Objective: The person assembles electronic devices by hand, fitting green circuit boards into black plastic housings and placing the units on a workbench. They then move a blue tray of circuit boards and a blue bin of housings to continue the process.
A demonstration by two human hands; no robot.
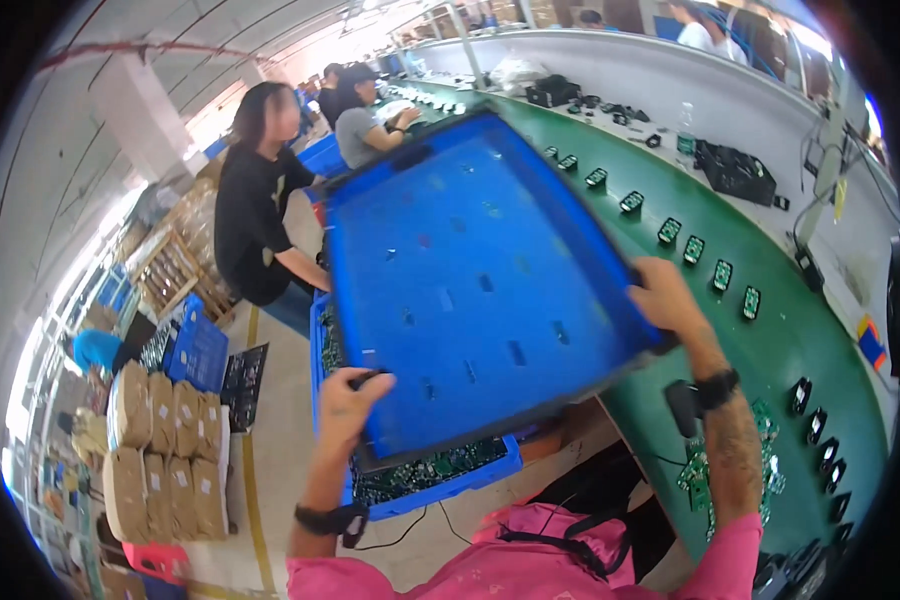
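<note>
A large blue plastic tray with a dark rim is held up, tilted, in front of me. My left hand grips its near left edge, with the thumb over the rim. At the right edge, my right hand is closed round the rim. Small dark marks or bits show on the blue surface, too blurred to name. Partly hidden below the tray, a blue crate holds many green circuit boards. Each of my wrists wears a dark band.
A green workbench on the right carries a row of small black housings with green boards and loose circuit boards. A person in black stands close at the tray's far left. Brown sacks and a blue crate are at left.
</note>
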